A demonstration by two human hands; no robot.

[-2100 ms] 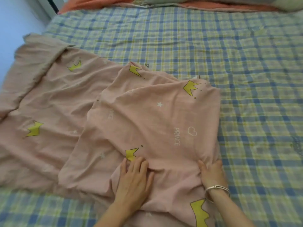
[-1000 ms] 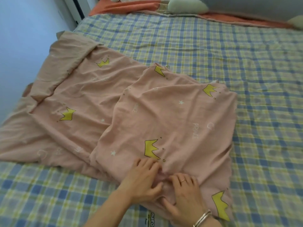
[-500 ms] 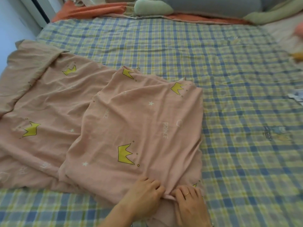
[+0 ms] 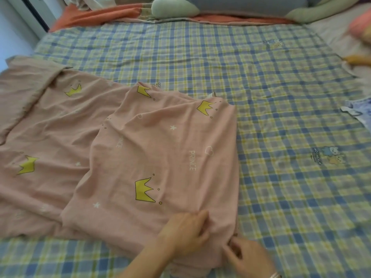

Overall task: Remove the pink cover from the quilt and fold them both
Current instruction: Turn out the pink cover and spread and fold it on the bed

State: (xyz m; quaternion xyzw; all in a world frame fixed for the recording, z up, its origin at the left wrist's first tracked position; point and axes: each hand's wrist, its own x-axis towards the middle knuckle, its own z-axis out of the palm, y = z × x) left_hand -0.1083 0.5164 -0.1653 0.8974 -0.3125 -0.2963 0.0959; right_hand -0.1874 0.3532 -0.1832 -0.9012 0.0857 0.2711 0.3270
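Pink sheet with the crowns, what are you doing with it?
A person is working on the pink cover, which lies on the checked bedding with its right part doubled over the rest. Both hands are at the near edge: the left hand and the right hand each pinch the fabric, close together. The cover is rumpled and only partly folded, so the folding is not finished.
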